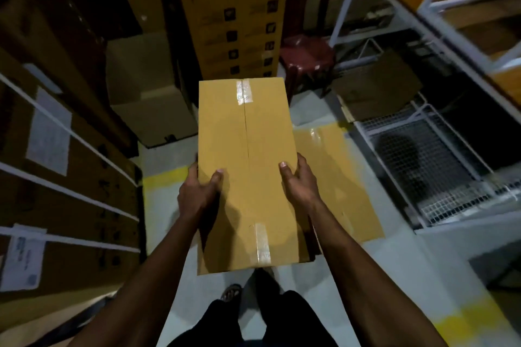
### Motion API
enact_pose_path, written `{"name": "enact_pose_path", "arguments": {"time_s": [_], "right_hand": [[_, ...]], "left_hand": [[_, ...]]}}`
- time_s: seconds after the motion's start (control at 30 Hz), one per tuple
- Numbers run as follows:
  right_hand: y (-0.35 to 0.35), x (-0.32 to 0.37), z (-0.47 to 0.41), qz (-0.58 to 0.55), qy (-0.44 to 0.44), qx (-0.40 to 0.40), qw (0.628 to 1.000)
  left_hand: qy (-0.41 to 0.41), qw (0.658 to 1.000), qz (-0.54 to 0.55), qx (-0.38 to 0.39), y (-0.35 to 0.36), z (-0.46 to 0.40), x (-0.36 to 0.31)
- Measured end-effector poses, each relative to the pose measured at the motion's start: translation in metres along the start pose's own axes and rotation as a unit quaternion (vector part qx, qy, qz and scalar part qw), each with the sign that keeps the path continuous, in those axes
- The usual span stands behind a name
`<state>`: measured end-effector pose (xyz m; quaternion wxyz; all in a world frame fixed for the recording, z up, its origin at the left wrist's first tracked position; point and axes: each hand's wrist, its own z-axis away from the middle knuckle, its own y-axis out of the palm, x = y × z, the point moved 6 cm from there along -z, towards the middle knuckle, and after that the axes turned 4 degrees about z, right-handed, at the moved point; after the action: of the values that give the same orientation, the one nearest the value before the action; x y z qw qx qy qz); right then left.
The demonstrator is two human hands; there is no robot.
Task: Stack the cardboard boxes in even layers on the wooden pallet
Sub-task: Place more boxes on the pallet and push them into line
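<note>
over open floor, both hands' box

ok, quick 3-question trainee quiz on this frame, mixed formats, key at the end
1. True or false: the carried box is sealed with clear tape along its top seam.
2. Multiple choice: how is the carried box held? A) left hand only. B) left hand and right hand gripping opposite long sides, thumbs on top. C) resting on the red plastic chair.
3. Fill in: a second box lies on the floor to the person's ____, partly hidden under the carried one.

Key: 1 true; 2 B; 3 right. The pallet is not in view here.
</note>
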<state>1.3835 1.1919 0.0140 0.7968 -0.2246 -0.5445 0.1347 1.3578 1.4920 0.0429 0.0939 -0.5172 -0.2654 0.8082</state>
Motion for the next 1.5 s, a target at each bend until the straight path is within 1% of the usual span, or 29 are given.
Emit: {"name": "enact_pose_path", "arguments": {"time_s": [0.13, 0.3, 0.4, 0.57, 0.73, 0.87, 1.0, 1.23, 1.33, 1.4, 1.5], "right_hand": [[-0.03, -0.006, 0.036, -0.006, 0.007, -0.041, 0.999], [-0.064, -0.015, 0.113, -0.012, 0.009, -0.116, 0.993], [-0.082, -0.038, 0.158, -0.024, 0.041, -0.16, 0.986], [-0.112, -0.072, 0.251, -0.058, 0.074, -0.247, 0.964], [-0.137, -0.114, 0.349, -0.065, 0.132, -0.339, 0.929], [-0.154, -0.146, 0.427, -0.084, 0.17, -0.412, 0.891], [-0.168, -0.178, 0.5, -0.104, 0.214, -0.466, 0.852], [-0.18, -0.23, 0.617, -0.138, 0.248, -0.525, 0.803], [-0.179, -0.26, 0.67, -0.162, 0.258, -0.56, 0.771], [-0.177, -0.276, 0.702, -0.17, 0.26, -0.579, 0.754], [-0.172, -0.282, 0.755, -0.182, 0.267, -0.616, 0.719]], "left_hand": [[0.04, 0.999, -0.004, 0.021, -0.004, 0.025, -0.019], [0.085, 0.992, -0.009, 0.09, 0.003, 0.053, -0.025], [0.114, 0.983, -0.02, 0.142, 0.017, 0.075, -0.033], [0.176, 0.956, -0.059, 0.225, 0.053, 0.125, -0.046], [0.214, 0.917, -0.097, 0.322, 0.1, 0.189, -0.048], [0.249, 0.879, -0.124, 0.388, 0.133, 0.255, -0.053], [0.282, 0.847, -0.159, 0.422, 0.155, 0.325, -0.058], [0.33, 0.789, -0.138, 0.499, 0.183, 0.448, -0.06], [0.338, 0.762, -0.144, 0.533, 0.195, 0.501, -0.05], [0.344, 0.75, -0.164, 0.54, 0.208, 0.53, -0.039], [0.377, 0.716, -0.198, 0.554, 0.221, 0.582, -0.024]]}}
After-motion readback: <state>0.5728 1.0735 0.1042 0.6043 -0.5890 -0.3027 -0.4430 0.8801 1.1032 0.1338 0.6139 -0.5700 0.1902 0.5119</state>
